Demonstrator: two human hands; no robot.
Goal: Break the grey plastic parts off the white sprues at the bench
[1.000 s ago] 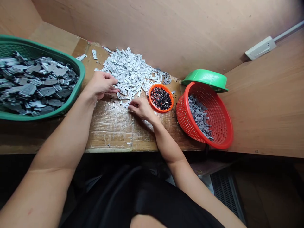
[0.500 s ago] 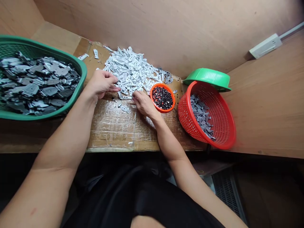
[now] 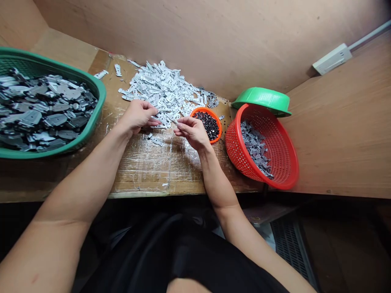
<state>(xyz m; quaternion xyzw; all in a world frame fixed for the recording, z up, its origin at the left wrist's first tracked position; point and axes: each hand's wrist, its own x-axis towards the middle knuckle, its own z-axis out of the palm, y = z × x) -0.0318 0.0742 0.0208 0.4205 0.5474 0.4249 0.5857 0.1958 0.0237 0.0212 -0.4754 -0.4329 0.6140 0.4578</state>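
My left hand hovers at the front left edge of a pile of small silvery metal plates. Its thumb and fingertips are closed in a pinch; whatever is between them is too small to make out. My right hand is raised just right of it, its fingers pinching one narrow metal plate that points toward the left hand. Below the hands, a loose metal plate lies on the tape-covered board. Beside my right hand stands an orange bowl full of small dark rivet-like pieces.
A large green basket of bigger assembled metal parts stands at the left. On the right, a red perforated basket leans tilted with grey metal pieces inside, a green basin behind it. A white power strip is on the wall.
My right hand has come up from the front of the pile with a metal plate in its fingers. My left hand stays pinched near the pile. The view has shifted slightly.
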